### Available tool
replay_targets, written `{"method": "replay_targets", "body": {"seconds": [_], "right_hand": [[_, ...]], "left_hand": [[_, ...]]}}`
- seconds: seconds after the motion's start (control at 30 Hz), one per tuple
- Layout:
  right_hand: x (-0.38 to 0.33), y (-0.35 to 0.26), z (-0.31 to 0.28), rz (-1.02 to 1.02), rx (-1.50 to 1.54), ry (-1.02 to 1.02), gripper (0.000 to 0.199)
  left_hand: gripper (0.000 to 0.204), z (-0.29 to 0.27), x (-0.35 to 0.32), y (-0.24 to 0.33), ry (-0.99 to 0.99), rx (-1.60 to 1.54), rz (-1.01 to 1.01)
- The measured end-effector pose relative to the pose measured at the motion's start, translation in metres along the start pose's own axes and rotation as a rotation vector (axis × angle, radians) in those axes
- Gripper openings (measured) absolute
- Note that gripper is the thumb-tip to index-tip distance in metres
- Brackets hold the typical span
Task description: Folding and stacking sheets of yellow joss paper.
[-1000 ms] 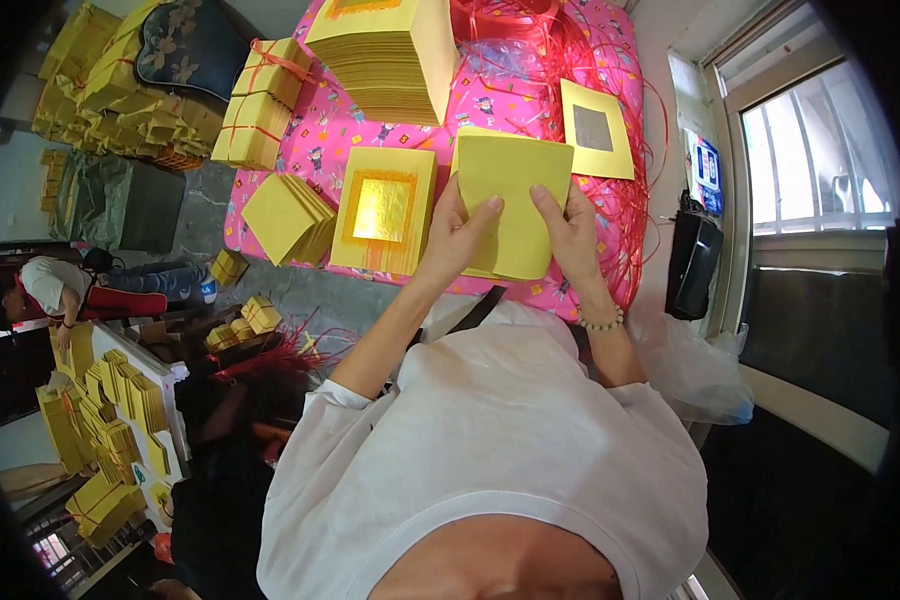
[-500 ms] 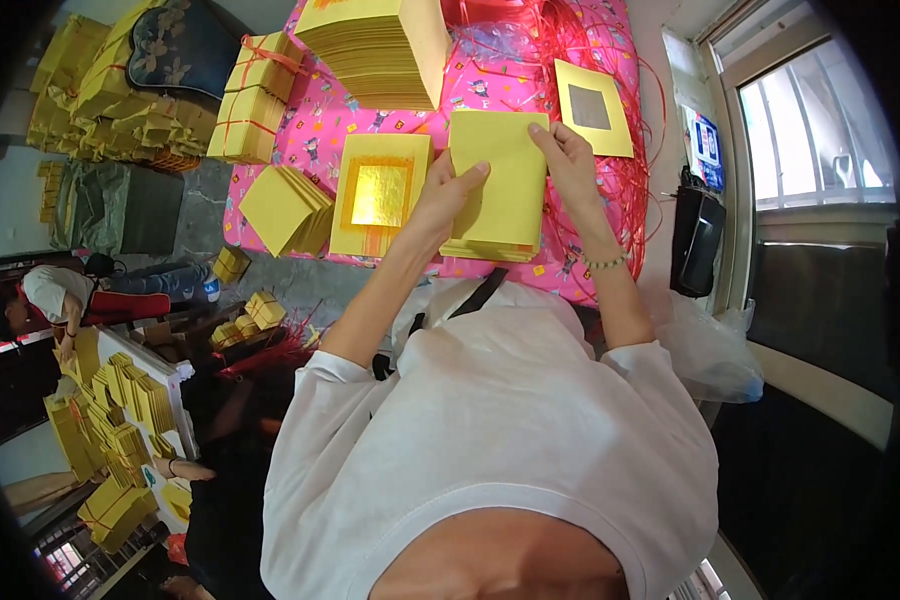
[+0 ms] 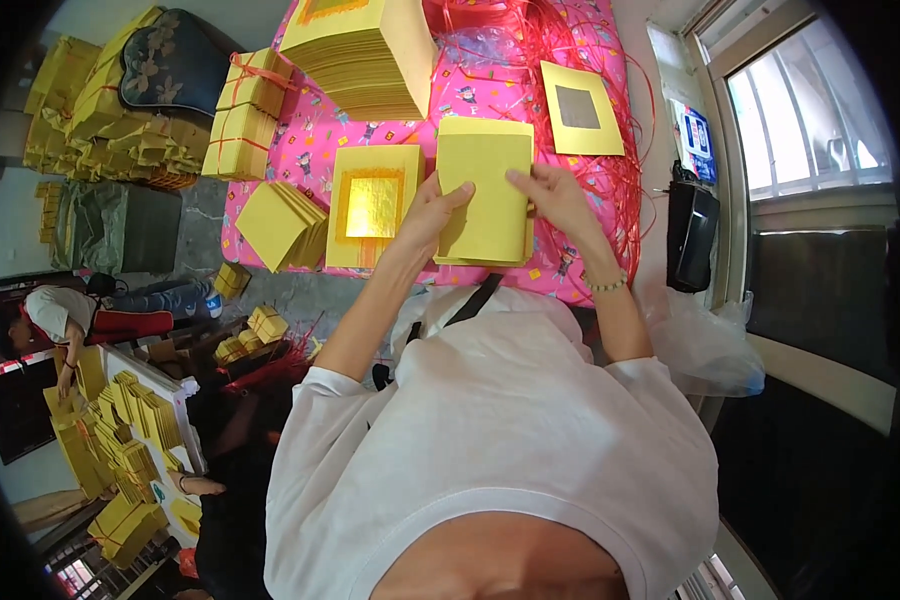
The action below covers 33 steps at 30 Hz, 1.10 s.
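A small stack of yellow paper sheets stands between my hands over the pink patterned cloth. My left hand grips its left side, thumb lying on the front sheet. On the opposite edge my right hand pinches the stack, thumb on the front and fingers mostly behind. Just left lies a pile of yellow sheets with a gold foil square ringed in orange. Right of the stack rests a single yellow sheet with a grey square.
A tall yellow paper stack stands at the back, beside tangled red strapping. A fanned bundle and tied bundles sit at the left. People work at a white table farther left. A clear plastic bag is right.
My right hand has slid down from the top right corner of the yellow sheets to the middle of their right edge. My left hand keeps its hold. The whole view has shifted slightly.
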State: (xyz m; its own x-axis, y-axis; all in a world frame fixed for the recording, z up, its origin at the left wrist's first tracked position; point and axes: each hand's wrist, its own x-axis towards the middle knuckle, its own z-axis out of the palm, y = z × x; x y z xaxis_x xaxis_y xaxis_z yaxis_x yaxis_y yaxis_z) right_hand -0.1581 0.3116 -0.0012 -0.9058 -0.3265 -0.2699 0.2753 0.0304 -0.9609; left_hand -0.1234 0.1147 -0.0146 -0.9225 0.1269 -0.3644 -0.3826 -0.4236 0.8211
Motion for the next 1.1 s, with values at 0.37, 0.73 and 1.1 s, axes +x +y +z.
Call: {"method": "replay_targets", "body": {"seconds": [0.37, 0.73, 1.1], "right_hand": [[-0.016, 0.015, -0.003, 0.085, -0.162, -0.061, 0.027], [-0.030, 0.045, 0.010, -0.059, -0.081, -0.048, 0.026], [-0.047, 0.050, 0.014, 0.068, 0.125, -0.028, 0.021]], "left_hand": [[0.038, 0.000, -0.004, -0.005, -0.005, 0.028, 0.038], [0.040, 0.003, -0.014, -0.004, 0.085, 0.103, 0.141], [0.042, 0.005, -0.011, 0.002, 0.164, 0.082, 0.204]]}}
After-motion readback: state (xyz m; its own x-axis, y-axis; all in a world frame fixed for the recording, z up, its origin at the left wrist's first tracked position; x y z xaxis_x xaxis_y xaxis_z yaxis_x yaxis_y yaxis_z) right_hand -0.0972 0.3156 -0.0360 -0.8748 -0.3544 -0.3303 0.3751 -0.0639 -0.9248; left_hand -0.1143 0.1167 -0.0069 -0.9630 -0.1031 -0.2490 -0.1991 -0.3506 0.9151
